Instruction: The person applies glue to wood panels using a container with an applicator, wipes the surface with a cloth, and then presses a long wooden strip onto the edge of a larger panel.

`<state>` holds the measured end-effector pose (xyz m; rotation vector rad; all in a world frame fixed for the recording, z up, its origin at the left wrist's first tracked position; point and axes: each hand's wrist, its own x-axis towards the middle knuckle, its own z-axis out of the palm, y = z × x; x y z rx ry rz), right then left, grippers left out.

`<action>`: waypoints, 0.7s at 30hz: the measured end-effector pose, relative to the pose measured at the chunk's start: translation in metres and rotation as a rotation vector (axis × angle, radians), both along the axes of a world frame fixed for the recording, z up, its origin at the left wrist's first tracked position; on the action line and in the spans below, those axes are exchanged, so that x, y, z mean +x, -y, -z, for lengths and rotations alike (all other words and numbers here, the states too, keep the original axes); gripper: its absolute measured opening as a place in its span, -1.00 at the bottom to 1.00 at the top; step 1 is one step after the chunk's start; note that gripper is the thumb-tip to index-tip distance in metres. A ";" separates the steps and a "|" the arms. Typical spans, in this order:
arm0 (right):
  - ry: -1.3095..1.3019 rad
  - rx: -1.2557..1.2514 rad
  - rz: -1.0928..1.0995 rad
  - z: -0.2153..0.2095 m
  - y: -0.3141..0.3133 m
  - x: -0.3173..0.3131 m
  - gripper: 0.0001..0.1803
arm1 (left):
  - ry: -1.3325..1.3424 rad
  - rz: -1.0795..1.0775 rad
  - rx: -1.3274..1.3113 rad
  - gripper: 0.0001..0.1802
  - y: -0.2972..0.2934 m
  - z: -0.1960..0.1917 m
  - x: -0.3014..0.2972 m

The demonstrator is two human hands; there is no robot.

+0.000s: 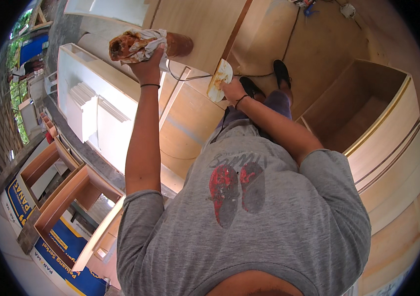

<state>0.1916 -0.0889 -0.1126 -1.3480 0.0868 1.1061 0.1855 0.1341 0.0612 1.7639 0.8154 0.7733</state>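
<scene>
My left hand [146, 69] is raised at the upper left, its fingers closed round a white rag [151, 41] smeared with brown. The rag wraps the middle of a reddish-brown, stained cylindrical container [179, 44], which lies tilted over a pale wooden panel. Its left end is crusted with brown. Lower and to the right, my right hand [233, 92] grips a flat white piece with rounded edges [220, 79], streaked yellow-brown. I cannot make out exactly what this piece is. It is beside the edge of the wooden panel [197, 22], above my legs.
An open wooden cabinet box [363, 106] stands at the right. White panels [96, 111] lean at the left, above wooden frames [79, 207] and blue-and-yellow printed sheets [15, 202]. Cables run over the brown floor [323, 49]. A person [22, 70] is far left.
</scene>
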 end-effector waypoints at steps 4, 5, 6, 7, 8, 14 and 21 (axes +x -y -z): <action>0.063 0.166 0.025 0.008 0.021 0.009 -0.69 | 0.011 0.020 -0.009 -0.01 0.005 -0.006 0.003; 0.042 0.097 -0.022 0.011 0.026 0.016 -0.69 | -0.006 0.014 -0.005 -0.01 0.006 -0.006 0.002; 0.019 0.029 -0.071 0.006 0.029 0.028 -0.68 | -0.025 0.007 0.000 0.00 0.005 -0.006 -0.001; 0.002 -0.038 -0.118 -0.005 0.027 0.044 -0.68 | -0.038 0.001 0.007 0.00 0.003 -0.007 -0.002; 0.057 -0.020 -0.071 -0.033 0.022 0.054 -0.69 | -0.034 -0.016 0.000 0.01 0.005 -0.009 -0.003; 0.253 -0.253 -0.196 -0.008 -0.011 0.077 -0.70 | -0.031 0.006 -0.021 0.05 0.013 -0.016 0.007; 0.174 -0.046 -0.023 0.023 0.009 0.093 -0.68 | -0.046 0.004 0.000 0.08 0.011 -0.015 0.005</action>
